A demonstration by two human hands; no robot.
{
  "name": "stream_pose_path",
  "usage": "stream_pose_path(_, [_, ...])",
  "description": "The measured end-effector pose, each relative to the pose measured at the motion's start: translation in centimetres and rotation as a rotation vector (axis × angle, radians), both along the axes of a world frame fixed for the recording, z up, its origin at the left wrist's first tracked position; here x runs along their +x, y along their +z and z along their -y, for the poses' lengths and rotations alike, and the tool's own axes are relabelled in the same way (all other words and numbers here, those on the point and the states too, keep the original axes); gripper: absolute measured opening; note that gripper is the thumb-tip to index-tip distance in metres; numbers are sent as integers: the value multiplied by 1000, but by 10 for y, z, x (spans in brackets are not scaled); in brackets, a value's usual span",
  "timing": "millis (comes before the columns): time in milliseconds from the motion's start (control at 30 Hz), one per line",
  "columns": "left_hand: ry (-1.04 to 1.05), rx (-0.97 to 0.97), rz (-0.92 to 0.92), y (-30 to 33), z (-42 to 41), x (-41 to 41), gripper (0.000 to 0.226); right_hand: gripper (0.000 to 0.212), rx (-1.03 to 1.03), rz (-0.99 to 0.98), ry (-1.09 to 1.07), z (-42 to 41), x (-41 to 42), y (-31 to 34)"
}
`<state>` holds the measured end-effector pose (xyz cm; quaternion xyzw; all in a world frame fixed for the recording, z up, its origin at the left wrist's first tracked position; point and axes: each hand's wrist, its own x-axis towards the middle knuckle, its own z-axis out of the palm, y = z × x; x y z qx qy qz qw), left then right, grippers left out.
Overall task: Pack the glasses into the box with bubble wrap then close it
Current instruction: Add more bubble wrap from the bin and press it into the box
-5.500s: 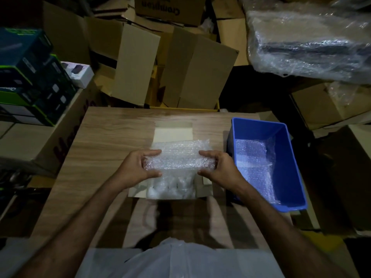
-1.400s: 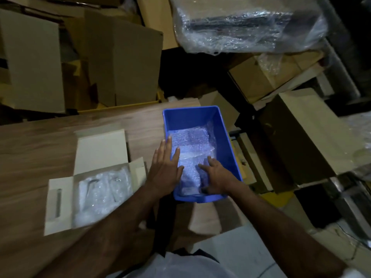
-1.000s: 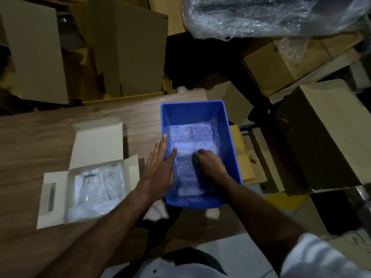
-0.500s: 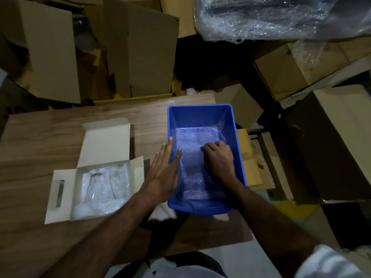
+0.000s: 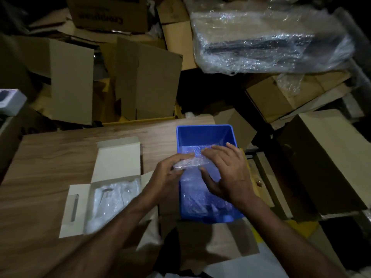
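Both of your hands are on one piece of bubble wrap (image 5: 188, 162), held above the blue bin (image 5: 202, 133) at its left rim. Your left hand (image 5: 166, 177) grips the wrap's left end, fingers curled over it and thumb below. Your right hand (image 5: 224, 169) lies over the wrap's right part with fingers spread and nearly straight, thumb reaching under its edge; you hold it lightly there rather than in a fist. More bubble wrap lines the floor of the bin below your hands.

Just left of the bin, the white box (image 5: 112, 177) sits open on the wooden table (image 5: 50, 153), its lid flap (image 5: 118, 155) laid back away from you and a side flap (image 5: 74, 205) with a slot folded out to the left. Inside it lie the glasses (image 5: 110, 199), covered in bubble wrap; their shapes are only dimly visible through it.

Beyond the table stand many brown cardboard cartons (image 5: 156, 81), several open or flattened. To the upper right, a large bundle wrapped in clear plastic film (image 5: 267, 39) rests on more cartons. The scene is dim.
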<state>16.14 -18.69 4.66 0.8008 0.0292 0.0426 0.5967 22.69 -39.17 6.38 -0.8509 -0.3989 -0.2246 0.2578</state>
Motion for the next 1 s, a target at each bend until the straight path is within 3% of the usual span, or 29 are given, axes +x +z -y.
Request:
stream_pose_path(100, [24,-122,24,41,-23,-19,22,56,113,-267,34,-7,-2,29])
stream_pose_path(233, [185,-361,-68,75,-60,-39,32,29,427,-873,191,-48,-8,46])
stream_pose_path(333, [407,-360,-117,81,-84,-53,44,27,629,-1153,151,-89,-28,47])
stream_pose_path(400, [504,-288,-174,79,-99,-68,65,41,680,-1240,58,-114,-42,36])
stream_pose_path(500, [416,-241,-130,65,-122,-102,83,72,655,-1254,-10,-144,-59,20])
stream_pose_path(600, [360,-186,-100,53,-145,-128,50,85,580,-1217,82,-161,-75,19])
stream_pose_path(667, [363,-177,-108,48,-159,-141,43,85,510,-1201,203,-165,-83,16])
stream_pose_path(733, [345,-160,-146,45,-173,-151,60,84,383,-1200,304,-169,-87,12])
stream_pose_path(833, [291,-107,-193,35,-189,-163,86,88,90,-1051,232,-182,-92,4])
stream_pose_path(1000, [389,275,-168,7,-197,-165,82,80,-135,-793,204,-203,-102,-14])
